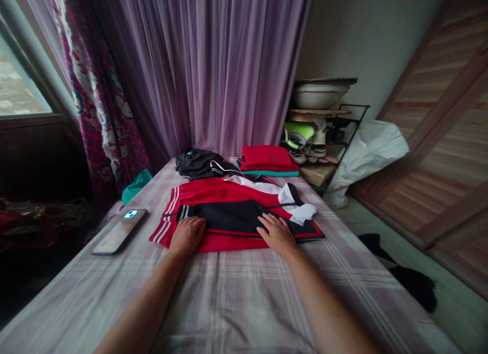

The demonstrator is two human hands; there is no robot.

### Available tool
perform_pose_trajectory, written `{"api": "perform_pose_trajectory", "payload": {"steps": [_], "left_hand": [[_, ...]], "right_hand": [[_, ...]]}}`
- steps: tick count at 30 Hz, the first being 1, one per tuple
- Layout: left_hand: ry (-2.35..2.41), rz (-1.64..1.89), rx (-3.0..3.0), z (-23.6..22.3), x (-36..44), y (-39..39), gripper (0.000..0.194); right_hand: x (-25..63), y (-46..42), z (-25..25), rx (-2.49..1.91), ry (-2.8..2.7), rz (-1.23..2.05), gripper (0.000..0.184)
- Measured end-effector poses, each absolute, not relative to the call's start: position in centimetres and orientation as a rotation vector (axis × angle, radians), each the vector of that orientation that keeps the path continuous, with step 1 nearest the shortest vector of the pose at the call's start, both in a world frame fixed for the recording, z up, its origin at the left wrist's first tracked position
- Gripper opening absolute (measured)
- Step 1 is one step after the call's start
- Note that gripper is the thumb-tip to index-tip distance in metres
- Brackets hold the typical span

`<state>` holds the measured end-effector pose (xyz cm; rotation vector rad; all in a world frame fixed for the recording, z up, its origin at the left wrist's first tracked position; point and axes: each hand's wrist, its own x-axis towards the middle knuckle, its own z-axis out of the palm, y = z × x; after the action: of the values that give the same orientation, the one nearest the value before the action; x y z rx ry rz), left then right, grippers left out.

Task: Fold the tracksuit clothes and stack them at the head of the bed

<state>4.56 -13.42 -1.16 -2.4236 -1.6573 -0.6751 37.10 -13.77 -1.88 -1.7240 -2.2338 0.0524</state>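
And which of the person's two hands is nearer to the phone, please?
Left. The left hand rests on the red and black clothing, to the right of the phone; the right hand rests farther away, toward the white cloth.

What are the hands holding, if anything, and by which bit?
Nothing seems to be gripped. The left hand rests on the black clothing near its white-striped end; the right hand lies toward its other end.
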Motion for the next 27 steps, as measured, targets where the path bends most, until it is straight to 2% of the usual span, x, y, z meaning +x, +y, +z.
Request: {"api": "perform_pose_trajectory", "payload": {"steps": [18,23,27], "left_hand": [[-1.652,-0.749,-2.474,-0.9,4.7,-13.6,0.040],[-1.646,-0.868,-2.414,-1.1,3.7,-13.7,0.039],[-1.633,-0.754,-2.503,-0.6,1.3,-14.7,0.039]], "right_hand": [[38.2,-12.6,-3.3,-1.625,-2.229,0.083,0.044],[41.2,-13.4,-2.1,-1.447,-2.216,0.344,0.040],[45.3,-15.1,-1.6,-1.494,-2.206,0.515,0.053]]}}
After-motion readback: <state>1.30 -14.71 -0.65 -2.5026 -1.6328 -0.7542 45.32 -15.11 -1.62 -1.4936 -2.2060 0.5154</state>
